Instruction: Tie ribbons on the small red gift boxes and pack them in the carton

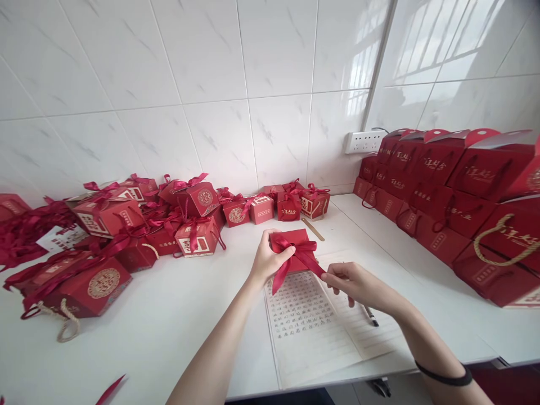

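Note:
A small red gift box (301,236) with a dark red ribbon bow (291,251) on top is held above an open notebook (312,343). My left hand (269,260) grips the box's left side, its thumb lying over the bow. One ribbon tail hangs down below that thumb. My right hand (352,284) pinches the other ribbon tail (315,266) between thumb and fingers, drawn out to the lower right of the bow. Handwriting fills the upper part of the notebook's left page. Beneath my right hand lies a pen (372,316), partly hidden.
Red ribboned boxes (107,216) pile up on the left of the white table (189,332). More boxes (289,206) stand by the tiled wall. Stacked red handled boxes (434,191) line the right. A flat gold strip (313,229), a power strip (365,142) and a ribbon piece (110,389) are also visible.

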